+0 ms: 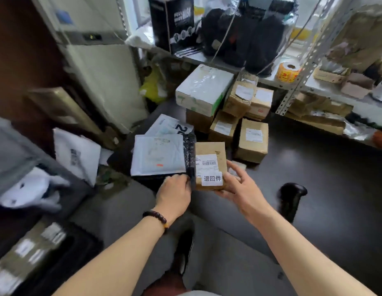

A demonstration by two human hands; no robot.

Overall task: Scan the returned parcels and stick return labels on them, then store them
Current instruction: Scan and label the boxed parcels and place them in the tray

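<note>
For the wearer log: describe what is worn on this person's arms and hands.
No sleeves or gloves show anywhere. The left hand has at its wrist a bracelet of dark round beads with one amber bead. The right hand and its wrist wear nothing visible.

I'm seeing the dark floor (327,171) carrying a cluster of brown cardboard boxes (252,140), while the metal shelf (267,80) above is holding a yellow label roll (289,72) and black bundles (260,39).

Matt brown cardboard box (210,151); smooth white paper label (212,178); glossy black plastic mailer (189,149); perforated metal shelf upright (293,90)
</note>
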